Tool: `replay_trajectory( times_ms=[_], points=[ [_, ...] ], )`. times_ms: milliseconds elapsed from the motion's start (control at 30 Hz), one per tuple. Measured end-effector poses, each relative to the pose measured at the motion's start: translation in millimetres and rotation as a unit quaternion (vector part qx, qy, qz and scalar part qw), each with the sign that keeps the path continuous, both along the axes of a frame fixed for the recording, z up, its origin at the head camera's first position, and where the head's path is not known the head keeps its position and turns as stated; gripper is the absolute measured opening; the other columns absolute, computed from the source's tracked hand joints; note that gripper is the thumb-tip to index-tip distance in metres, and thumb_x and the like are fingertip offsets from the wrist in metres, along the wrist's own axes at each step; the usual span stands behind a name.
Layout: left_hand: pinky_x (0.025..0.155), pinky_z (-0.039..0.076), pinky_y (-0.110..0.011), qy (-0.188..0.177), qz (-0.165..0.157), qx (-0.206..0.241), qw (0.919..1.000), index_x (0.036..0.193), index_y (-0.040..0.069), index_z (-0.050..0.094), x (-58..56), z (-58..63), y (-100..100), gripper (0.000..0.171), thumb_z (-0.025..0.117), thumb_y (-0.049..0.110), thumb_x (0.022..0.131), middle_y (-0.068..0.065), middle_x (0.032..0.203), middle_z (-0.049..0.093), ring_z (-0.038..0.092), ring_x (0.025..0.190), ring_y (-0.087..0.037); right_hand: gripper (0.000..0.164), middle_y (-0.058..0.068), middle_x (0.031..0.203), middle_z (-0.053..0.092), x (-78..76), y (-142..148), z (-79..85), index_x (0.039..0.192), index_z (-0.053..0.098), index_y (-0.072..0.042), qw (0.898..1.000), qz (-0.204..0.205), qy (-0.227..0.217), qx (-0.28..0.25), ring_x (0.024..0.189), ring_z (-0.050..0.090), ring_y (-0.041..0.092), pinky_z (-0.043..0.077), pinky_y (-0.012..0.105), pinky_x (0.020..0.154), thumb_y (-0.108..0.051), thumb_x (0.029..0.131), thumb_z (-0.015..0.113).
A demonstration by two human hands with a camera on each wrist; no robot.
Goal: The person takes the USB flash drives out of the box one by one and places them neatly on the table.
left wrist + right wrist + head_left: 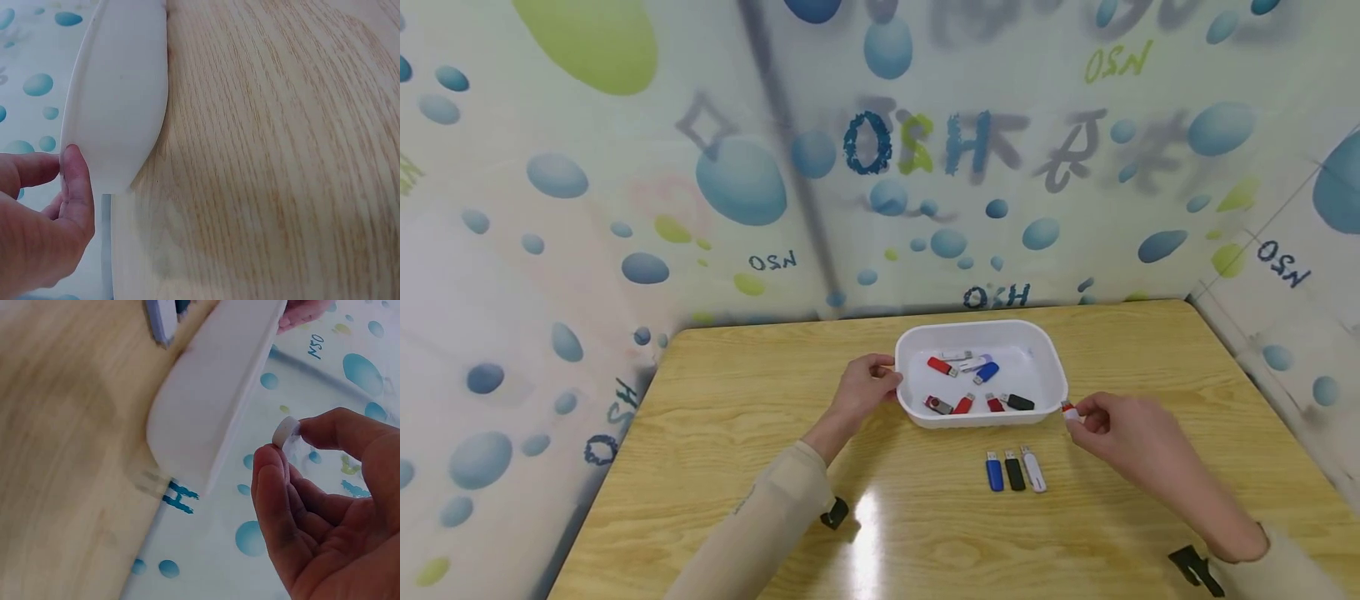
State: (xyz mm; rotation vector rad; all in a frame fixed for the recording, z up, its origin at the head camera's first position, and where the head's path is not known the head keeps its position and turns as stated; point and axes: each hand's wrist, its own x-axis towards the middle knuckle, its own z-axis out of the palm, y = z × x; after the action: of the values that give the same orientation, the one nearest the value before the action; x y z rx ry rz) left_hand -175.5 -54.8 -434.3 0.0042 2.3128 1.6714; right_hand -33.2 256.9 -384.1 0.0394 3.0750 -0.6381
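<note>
L hand (861,390): thumb and fingers pinching the rim of a white, rounded-rectangular plastic tray (977,420) at its L end; L wrist view shows this grip and the outer wall, contents hidden.
R hand (1127,429): thumb and fingertips pinching a small white-and-red plastic USB stick (1071,412), just beside the tray's near R corner; red part seen in head view only — R wrist view gives just a white end.
Tray contents (head view only): loose USB sticks, incl. a blue stick (987,372) and a black stick (1018,402), others red or whitish.
Row on pale wood-grain table (760,400), in front of tray: blue, black, white sticks (1033,469), side by side.
</note>
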Motion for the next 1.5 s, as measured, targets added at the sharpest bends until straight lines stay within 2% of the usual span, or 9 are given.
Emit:
replay_trajectory(
  times_ms=[267,500,667,933,1167,1400,1500],
  points=[
    [0.079,0.057,-0.040,-0.013,0.004,-0.007,0.9999,0.122,-0.002,0.060,-1.1,-1.3,-0.4,0.034,0.064,0.009,0.090,-0.013,0.096,0.057,0.061,0.077,-0.023,0.024,-0.008,0.071,0.058,13.1,-3.7,-23.0,0.088,0.069,-0.011,1.000,0.000,-0.023,-0.007,0.061,0.048,0.010,0.041,0.029,0.055,-0.035,0.085,0.067],
    [0.079,0.057,-0.040,-0.017,0.006,-0.013,0.9997,0.123,-0.001,0.060,0.1,0.2,0.6,0.034,0.064,0.009,0.090,-0.013,0.097,0.056,0.061,0.080,-0.026,0.023,-0.006,0.070,0.057,14.4,-10.6,-38.7,0.090,0.069,-0.009,0.998,-0.012,-0.066,-0.011,0.062,0.048,0.012,0.042,0.029,0.055,-0.031,0.085,0.069],
    [0.079,0.057,-0.040,-0.017,0.004,-0.012,0.9998,0.123,-0.001,0.060,-0.1,0.6,0.2,0.034,0.064,0.010,0.090,-0.013,0.097,0.057,0.061,0.078,-0.023,0.022,-0.005,0.070,0.058,13.1,-13.4,-46.9,0.090,0.069,-0.009,0.997,-0.015,-0.080,-0.017,0.063,0.049,0.013,0.044,0.029,0.056,-0.030,0.084,0.069],
    [0.075,0.058,-0.037,-0.009,0.003,-0.008,0.9999,0.122,-0.002,0.060,0.4,0.8,-0.5,0.034,0.064,0.009,0.090,-0.012,0.095,0.057,0.061,0.075,-0.021,0.021,-0.005,0.067,0.055,12.3,-16.2,-61.9,0.086,0.068,-0.011,0.996,-0.010,-0.083,-0.003,0.061,0.047,0.013,0.041,0.029,0.054,-0.031,0.081,0.070],
    [0.074,0.058,-0.037,-0.007,0.001,-0.011,0.9999,0.122,-0.002,0.060,1.4,1.5,-0.4,0.035,0.065,0.009,0.090,-0.013,0.095,0.058,0.061,0.076,-0.023,0.020,-0.005,0.065,0.053,13.1,-19.1,-65.9,0.084,0.068,-0.010,0.997,-0.006,-0.071,0.004,0.059,0.045,0.013,0.038,0.029,0.052,-0.029,0.080,0.069],
    [0.075,0.058,-0.038,-0.004,0.001,-0.008,1.0000,0.121,-0.002,0.060,1.1,1.2,-0.6,0.034,0.066,0.009,0.089,-0.013,0.093,0.058,0.062,0.076,-0.025,0.017,-0.006,0.063,0.050,14.7,-19.3,-70.9,0.078,0.064,-0.013,0.999,-0.008,-0.045,0.024,0.057,0.043,0.013,0.035,0.030,0.050,-0.030,0.079,0.068],
    [0.075,0.058,-0.039,-0.001,0.000,-0.007,1.0000,0.121,-0.003,0.060,0.8,0.8,-1.2,0.034,0.066,0.009,0.089,-0.012,0.093,0.058,0.062,0.076,-0.025,0.017,-0.005,0.063,0.049,14.7,-20.0,-70.6,0.078,0.063,-0.013,0.998,-0.010,-0.048,0.029,0.057,0.043,0.014,0.034,0.030,0.050,-0.029,0.080,0.068]
  ],
)
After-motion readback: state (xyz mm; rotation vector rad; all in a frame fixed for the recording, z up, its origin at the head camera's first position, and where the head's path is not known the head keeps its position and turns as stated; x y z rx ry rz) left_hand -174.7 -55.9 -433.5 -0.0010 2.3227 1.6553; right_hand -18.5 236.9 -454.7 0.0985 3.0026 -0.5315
